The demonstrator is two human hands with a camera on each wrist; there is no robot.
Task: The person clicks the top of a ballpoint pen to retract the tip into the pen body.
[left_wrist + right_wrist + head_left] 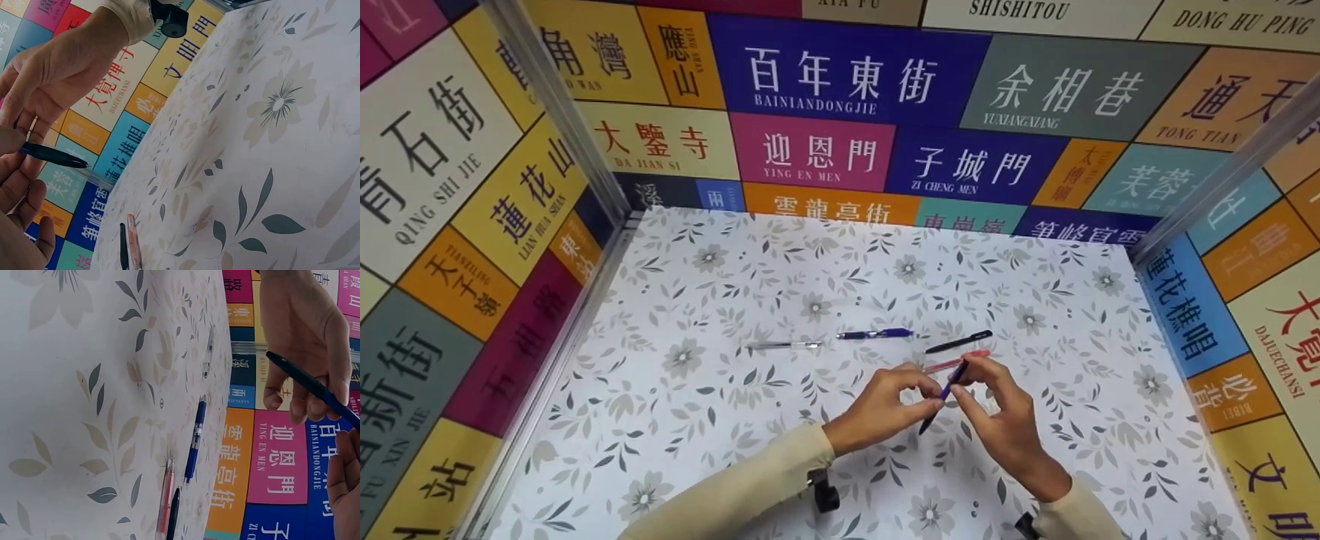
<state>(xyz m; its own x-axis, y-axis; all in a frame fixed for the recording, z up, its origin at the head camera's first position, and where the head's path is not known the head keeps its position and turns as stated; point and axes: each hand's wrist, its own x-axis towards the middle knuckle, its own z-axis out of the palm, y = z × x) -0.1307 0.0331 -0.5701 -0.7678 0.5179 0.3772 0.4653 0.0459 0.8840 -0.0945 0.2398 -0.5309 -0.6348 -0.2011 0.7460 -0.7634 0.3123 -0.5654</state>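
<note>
Both hands meet over the table around a dark blue pen (952, 382), held slanted. The left hand (885, 409) pinches its middle between thumb and index finger, while the right hand (1009, 420) holds the upper end with thumb and fingertips. In the left wrist view the pen (56, 154) shows a bare writing tip. Just beyond the hands lies a pen with red parts (976, 354), partly hidden by the fingers, and beside it a black pen (960, 342). Farther left are a blue pen with a silver middle (874, 334) and a clear pen (785, 346).
A white floral cloth (720, 300) covers the tabletop. Panels of colourful printed signs (847, 82) stand at the back and on both sides, with metal posts (559, 112) at the corners. Each sleeve carries a small black device (825, 491) near the wrist.
</note>
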